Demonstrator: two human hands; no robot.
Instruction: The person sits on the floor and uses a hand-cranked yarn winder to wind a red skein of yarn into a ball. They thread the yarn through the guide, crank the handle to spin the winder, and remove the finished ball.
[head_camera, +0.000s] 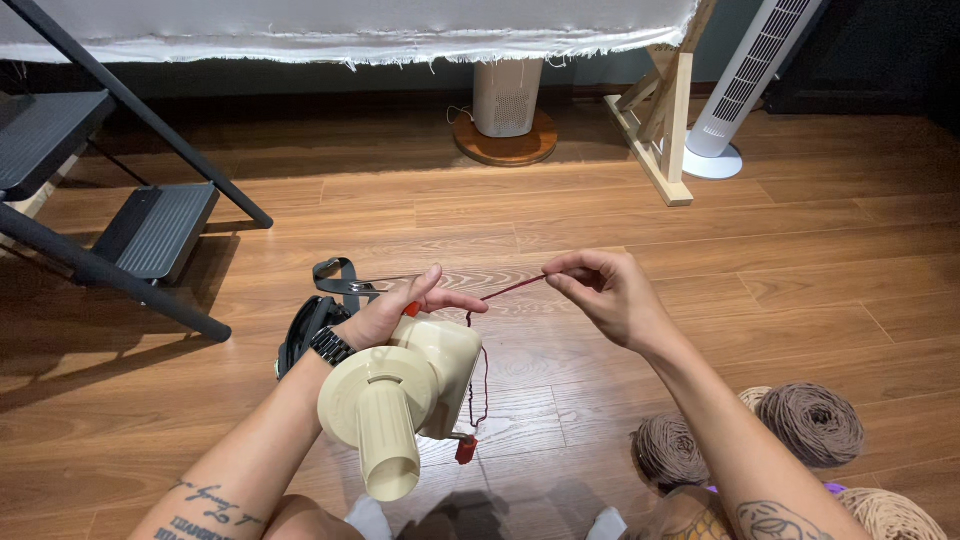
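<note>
Dark red yarn (510, 289) runs taut between the pinching right hand (610, 295) and the left hand (395, 315) gripping the winder (400, 395).

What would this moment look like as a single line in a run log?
left hand: on cream yarn winder | right hand: pinching dark red yarn, taut between hands | brown yarn balls: floor, right | posture: seated on wooden floor

Warm wooden plank floor (800, 230). Black step ladder (120, 220) at left. Behind it, frayed white cloth (350, 30) hangs along back. Right of ladder: round wooden stand (507, 148), wooden frame leg (665, 120), white tower fan (745, 80).
</note>
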